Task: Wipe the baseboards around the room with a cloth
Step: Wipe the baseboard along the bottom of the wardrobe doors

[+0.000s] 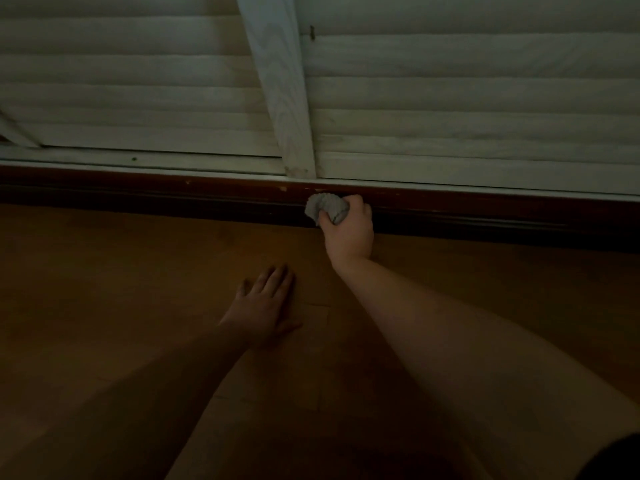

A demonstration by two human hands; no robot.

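Pressing the cloth [327, 209] against the dark baseboard [173, 195], my right hand [348, 230] has its fingers curled round the bunched grey fabric, just under the white post [287, 98] between the two slatted shutters [467, 98]. My left hand [265, 303] lies flat on the wooden floor [104, 271], fingers straight, holding nothing; I think it supports my weight. The two hands are apart. The cloth looks soft and light, so I judge it will fold easily and can slip out of a loose grip; holding it as a ball in the palm seems best. The baseboard is stiff, with small chips on its top edge.
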